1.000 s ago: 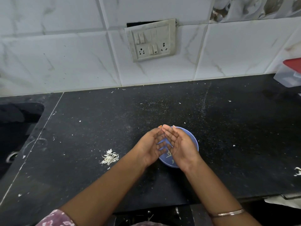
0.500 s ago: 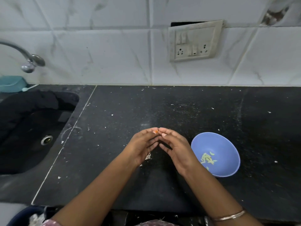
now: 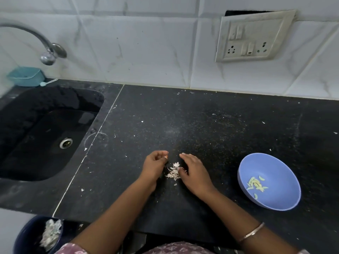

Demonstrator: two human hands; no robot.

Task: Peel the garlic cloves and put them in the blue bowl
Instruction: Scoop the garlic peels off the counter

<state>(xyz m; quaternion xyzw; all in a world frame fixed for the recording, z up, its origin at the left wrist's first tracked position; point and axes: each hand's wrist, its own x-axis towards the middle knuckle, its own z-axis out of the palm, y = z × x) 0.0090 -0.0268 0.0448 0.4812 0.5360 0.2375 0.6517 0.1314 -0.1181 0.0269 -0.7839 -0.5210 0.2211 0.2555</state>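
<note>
A blue bowl point(image 3: 275, 200) sits on the black counter point(image 3: 211, 125) at the right, holding several pale yellow peeled garlic pieces point(image 3: 255, 185). To its left lies a small pile of white garlic skins point(image 3: 173, 173). My left hand point(image 3: 156, 165) rests just left of the pile, its fingers loosely curled with nothing visible in them. On the pile's right edge my right hand point(image 3: 194, 171) lies palm down, thumb and fingertips touching the skins. I see no unpeeled clove.
A black sink point(image 3: 42, 132) with a tap point(image 3: 48, 55) fills the left side, with a teal holder point(image 3: 26, 76) behind it. A dark bin point(image 3: 36, 235) with scraps stands below the counter's front edge. A socket plate point(image 3: 253, 35) hangs on the tiled wall.
My hands left the bowl and moved left, then parted and dropped to the counter on either side of the skin pile. The view swung left, bringing in the sink.
</note>
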